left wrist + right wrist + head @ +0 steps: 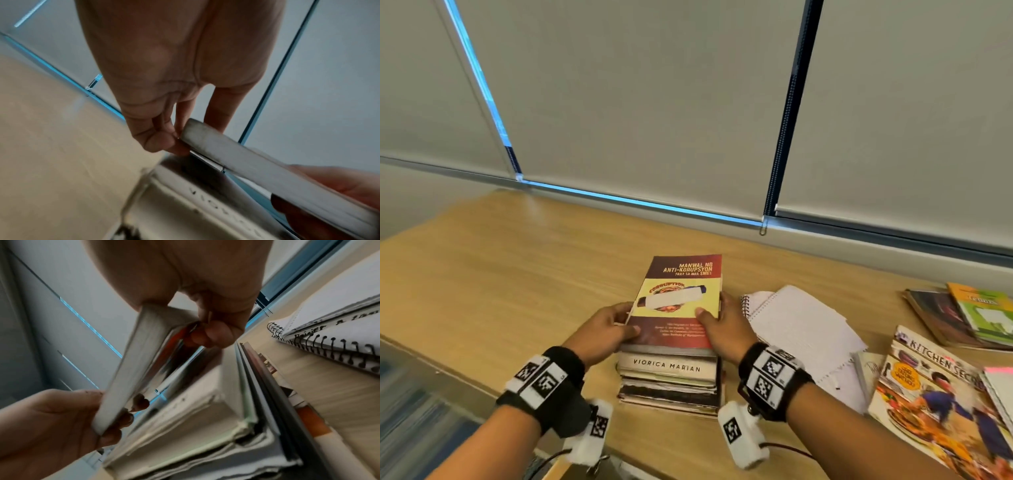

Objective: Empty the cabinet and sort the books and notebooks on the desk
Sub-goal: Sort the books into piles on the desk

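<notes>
Our left hand [604, 330] and right hand [722, 329] each grip 1 side of the red book [678, 301], above the stack [671, 380] near the desk's [500, 274] front edge.

Red and yellow paperback book [677, 301] gripped at both side edges by left hand [604, 334] and right hand [726, 329], above a stack of books [671, 380] on light wooden desk [517, 274], white spiral notebook [801, 329] just right, colourful cooking magazine [935, 394] further right
</notes>
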`<state>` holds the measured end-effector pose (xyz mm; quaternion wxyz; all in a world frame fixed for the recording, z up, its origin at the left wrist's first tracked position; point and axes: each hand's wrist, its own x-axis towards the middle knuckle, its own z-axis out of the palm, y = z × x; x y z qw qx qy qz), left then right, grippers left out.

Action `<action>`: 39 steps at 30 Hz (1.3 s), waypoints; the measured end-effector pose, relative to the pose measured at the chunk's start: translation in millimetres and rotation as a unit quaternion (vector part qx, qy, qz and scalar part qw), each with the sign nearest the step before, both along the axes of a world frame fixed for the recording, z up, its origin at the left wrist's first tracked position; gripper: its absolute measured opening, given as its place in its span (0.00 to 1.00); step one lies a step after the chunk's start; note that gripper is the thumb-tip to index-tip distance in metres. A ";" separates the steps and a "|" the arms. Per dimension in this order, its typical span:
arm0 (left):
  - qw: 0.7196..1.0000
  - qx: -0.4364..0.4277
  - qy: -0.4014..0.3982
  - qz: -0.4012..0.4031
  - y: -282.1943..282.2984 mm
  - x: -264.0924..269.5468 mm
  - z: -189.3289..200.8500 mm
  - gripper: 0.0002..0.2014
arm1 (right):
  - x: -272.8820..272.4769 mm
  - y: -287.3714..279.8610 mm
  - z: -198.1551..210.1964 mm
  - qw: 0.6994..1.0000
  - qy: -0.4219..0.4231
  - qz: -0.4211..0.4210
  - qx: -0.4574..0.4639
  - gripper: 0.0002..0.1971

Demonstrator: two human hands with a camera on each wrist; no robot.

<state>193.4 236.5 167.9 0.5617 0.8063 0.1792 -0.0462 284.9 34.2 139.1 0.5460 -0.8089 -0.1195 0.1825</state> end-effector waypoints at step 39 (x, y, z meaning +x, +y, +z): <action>0.962 0.039 0.121 -0.240 -198.3 -35.7 -78.6 0.06 | -94.5 -340.5 -55.0 0.883 0.032 -0.397 -0.249 0.31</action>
